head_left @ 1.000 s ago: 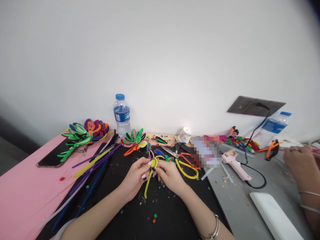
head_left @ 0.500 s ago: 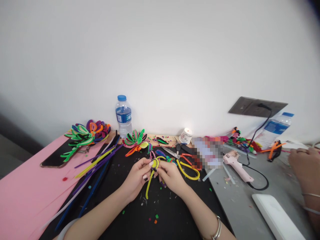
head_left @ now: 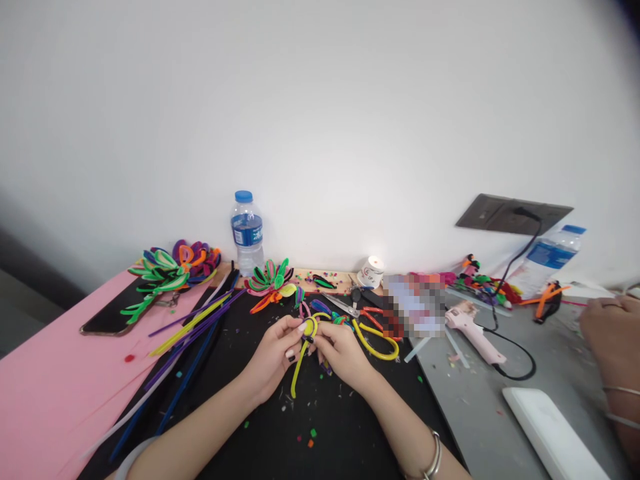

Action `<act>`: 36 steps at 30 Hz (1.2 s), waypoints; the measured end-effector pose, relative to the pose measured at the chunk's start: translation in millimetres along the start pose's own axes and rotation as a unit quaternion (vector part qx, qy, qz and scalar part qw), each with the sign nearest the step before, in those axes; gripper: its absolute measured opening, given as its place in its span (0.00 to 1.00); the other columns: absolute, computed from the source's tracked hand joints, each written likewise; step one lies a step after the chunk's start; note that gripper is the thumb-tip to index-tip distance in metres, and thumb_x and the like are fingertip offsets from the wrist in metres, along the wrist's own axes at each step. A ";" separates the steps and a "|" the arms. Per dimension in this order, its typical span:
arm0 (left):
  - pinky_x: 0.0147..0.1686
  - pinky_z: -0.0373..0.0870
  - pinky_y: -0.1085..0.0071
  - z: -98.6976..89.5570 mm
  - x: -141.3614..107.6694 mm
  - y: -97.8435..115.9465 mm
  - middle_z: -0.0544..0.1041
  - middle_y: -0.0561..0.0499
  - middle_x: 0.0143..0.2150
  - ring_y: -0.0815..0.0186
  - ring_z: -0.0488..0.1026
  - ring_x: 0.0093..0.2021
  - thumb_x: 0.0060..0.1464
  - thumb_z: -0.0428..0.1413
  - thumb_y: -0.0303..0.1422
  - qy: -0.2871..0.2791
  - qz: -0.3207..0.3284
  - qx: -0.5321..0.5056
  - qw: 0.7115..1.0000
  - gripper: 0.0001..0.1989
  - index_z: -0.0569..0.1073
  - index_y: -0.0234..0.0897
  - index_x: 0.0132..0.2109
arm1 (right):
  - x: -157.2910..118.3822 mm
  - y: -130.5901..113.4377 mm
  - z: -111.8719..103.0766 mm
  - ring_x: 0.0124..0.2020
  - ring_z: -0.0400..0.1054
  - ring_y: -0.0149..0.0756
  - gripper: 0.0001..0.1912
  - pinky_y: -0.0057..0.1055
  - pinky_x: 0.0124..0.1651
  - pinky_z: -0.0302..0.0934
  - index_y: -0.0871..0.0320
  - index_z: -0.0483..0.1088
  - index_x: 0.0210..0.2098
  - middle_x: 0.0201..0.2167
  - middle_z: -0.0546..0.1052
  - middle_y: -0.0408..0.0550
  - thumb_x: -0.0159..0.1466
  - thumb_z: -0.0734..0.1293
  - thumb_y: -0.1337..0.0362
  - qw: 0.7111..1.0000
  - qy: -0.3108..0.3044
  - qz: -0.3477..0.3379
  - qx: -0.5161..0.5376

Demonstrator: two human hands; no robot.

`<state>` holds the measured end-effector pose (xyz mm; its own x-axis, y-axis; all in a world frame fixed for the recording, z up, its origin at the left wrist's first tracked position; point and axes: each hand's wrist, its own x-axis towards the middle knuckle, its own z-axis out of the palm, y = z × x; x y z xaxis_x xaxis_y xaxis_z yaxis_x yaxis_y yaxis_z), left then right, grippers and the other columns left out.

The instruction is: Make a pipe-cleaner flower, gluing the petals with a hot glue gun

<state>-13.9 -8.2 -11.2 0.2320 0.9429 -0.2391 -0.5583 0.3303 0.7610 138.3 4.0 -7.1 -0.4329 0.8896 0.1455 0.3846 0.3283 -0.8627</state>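
Note:
Above the black mat, a yellow pipe cleaner is bent into a loop at its top, with one tail hanging down. My left hand pinches the loop from the left. From the right, my right hand grips the same loop, fingers closed. A small dark piece shows between the fingertips; what it is I cannot make out. Just behind my hands lie the scissors with yellow and red handles, and several twisted colourful pipe cleaner pieces.
Loose pipe cleaners and a phone lie left. A water bottle and pipe cleaner flower stand behind. Right are a pink glue gun with its cord, a white case and another person's hand.
My hands and the yellow pipe cleaner stay nearly in place. At the right, the other person's hand has shifted slightly.

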 end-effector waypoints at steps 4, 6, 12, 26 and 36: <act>0.20 0.51 0.81 1.7 -0.4 0.7 0.57 0.61 0.19 0.81 0.48 0.17 0.46 0.59 0.31 -0.001 0.001 0.002 1.000 0.07 0.68 0.35 0.30 | -0.2 0.3 -0.1 0.16 0.60 0.23 0.11 0.19 0.23 0.56 0.59 0.66 0.24 0.18 0.68 0.39 0.61 0.57 0.72 1.000 -0.002 0.001 -0.001; 0.19 0.51 0.81 2.4 -0.4 1.3 0.57 0.62 0.19 0.80 0.48 0.17 0.45 0.60 0.31 0.002 0.000 0.003 1.000 0.08 0.68 0.35 0.30 | -0.3 0.8 0.2 0.16 0.60 0.23 0.11 0.20 0.23 0.56 0.59 0.66 0.24 0.18 0.69 0.39 0.61 0.57 0.71 1.000 -0.001 0.002 -0.001; 0.19 0.50 0.81 2.0 -0.1 2.1 0.56 0.62 0.18 0.80 0.47 0.17 0.45 0.60 0.32 -0.003 0.006 0.002 1.000 0.07 0.68 0.35 0.30 | -0.1 1.3 0.7 0.16 0.61 0.24 0.11 0.20 0.23 0.56 0.59 0.65 0.24 0.18 0.69 0.39 0.61 0.57 0.71 1.000 -0.002 -0.001 -0.002; 0.19 0.49 0.81 2.1 0.3 3.0 0.58 0.61 0.20 0.81 0.48 0.16 0.45 0.60 0.31 0.002 0.004 0.001 1.000 0.08 0.68 0.35 0.30 | 0.3 3.4 0.9 0.16 0.60 0.24 0.12 0.20 0.23 0.56 0.59 0.66 0.24 0.18 0.68 0.39 0.62 0.57 0.70 1.000 -0.003 0.000 0.004; 0.19 0.50 0.80 0.1 0.2 0.9 0.57 0.62 0.19 0.81 0.48 0.16 0.45 0.60 0.31 0.000 0.001 0.001 1.000 0.08 0.68 0.35 0.30 | -0.5 2.4 0.1 0.15 0.60 0.24 0.12 0.20 0.22 0.56 0.59 0.66 0.23 0.15 0.65 0.37 0.61 0.57 0.70 1.000 -0.001 0.007 0.002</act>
<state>-14.3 -7.6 -10.5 0.2312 0.9436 -0.2370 -0.5573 0.3281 0.7627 139.3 4.3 -9.3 -0.4290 0.8936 0.1320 0.3881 0.3143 -0.8664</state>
